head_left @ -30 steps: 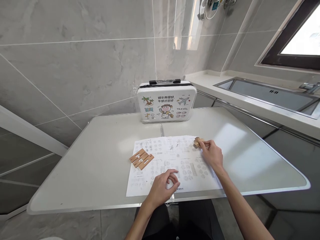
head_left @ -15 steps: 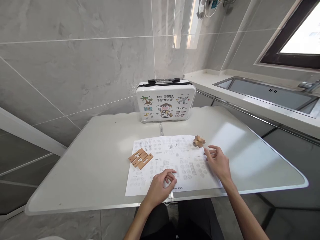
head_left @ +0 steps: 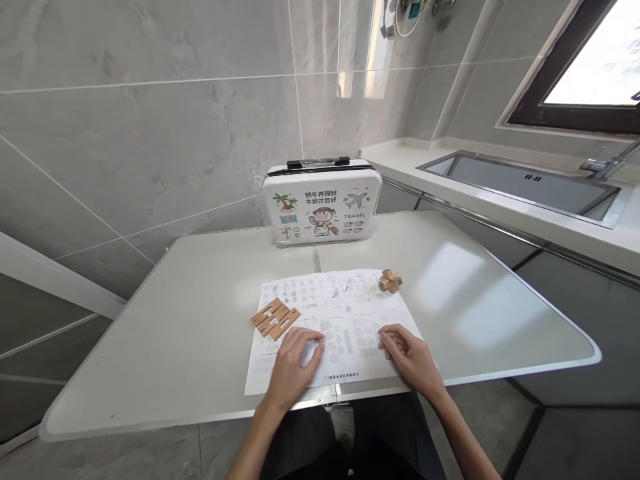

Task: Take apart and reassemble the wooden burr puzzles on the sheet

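Note:
My left hand (head_left: 293, 365) rests on the front of a printed white paper sheet (head_left: 357, 371). Its fingers are bent, with a gap between thumb and forefinger and nothing in it. Just beyond it, flat wooden puzzle pieces (head_left: 277, 319) with cut-out slots lie side by side, overlapping the sheet's left edge. My right hand (head_left: 411, 357) lies on the sheet's right part, fingers loosely curled and holding nothing that I can see. Farther back, an assembled wooden burr puzzle (head_left: 391, 281) sits at the sheet's far right corner, apart from the hand.
A white suitcase (head_left: 320, 230) in clear wrap stands at the back of the light folding table (head_left: 165, 347), against the tiled wall. To the right is a counter with a steel sink (head_left: 520, 179). The table's centre seam runs under the sheet.
My right hand has drawn back from beside the burr puzzle onto the sheet, its fingers curling in. My left hand has shifted left, toward the flat pieces. The view has turned slightly.

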`<move>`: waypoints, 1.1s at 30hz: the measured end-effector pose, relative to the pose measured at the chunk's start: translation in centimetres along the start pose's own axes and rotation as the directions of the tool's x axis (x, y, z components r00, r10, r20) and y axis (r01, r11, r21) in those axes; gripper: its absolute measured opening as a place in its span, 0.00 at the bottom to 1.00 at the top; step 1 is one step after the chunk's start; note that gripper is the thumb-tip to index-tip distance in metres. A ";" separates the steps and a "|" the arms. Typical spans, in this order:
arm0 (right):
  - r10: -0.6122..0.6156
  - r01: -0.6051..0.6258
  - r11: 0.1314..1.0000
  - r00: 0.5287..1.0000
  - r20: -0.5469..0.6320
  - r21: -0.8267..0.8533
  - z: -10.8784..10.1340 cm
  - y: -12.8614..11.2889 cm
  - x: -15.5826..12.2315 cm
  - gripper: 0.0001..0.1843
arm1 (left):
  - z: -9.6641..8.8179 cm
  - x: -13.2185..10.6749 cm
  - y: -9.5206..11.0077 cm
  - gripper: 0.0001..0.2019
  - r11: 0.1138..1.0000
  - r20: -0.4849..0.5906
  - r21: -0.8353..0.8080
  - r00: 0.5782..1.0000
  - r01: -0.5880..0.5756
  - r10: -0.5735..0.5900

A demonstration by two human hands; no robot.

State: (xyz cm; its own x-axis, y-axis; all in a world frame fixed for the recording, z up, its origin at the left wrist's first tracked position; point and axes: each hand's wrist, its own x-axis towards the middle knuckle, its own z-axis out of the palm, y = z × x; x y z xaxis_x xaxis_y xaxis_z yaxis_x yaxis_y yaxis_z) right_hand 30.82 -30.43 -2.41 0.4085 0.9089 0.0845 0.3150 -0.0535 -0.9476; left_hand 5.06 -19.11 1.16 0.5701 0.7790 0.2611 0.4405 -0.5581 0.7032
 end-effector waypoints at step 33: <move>-0.132 0.142 0.956 0.990 0.057 -0.257 1.0 -0.8 0.0 0.14 | 1.9 0.9 -1.2 0.11 0.976 -0.103 0.216 0.994 -0.016 0.039</move>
State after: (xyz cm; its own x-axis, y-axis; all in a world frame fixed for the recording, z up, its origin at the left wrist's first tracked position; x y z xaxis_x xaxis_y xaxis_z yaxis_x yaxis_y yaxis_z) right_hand 29.73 -29.98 -1.90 0.3136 0.9302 0.1906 0.5790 -0.0283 -0.8148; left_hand 6.38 -18.35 -0.71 0.5124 0.7821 0.3546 0.5709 -0.6187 0.5397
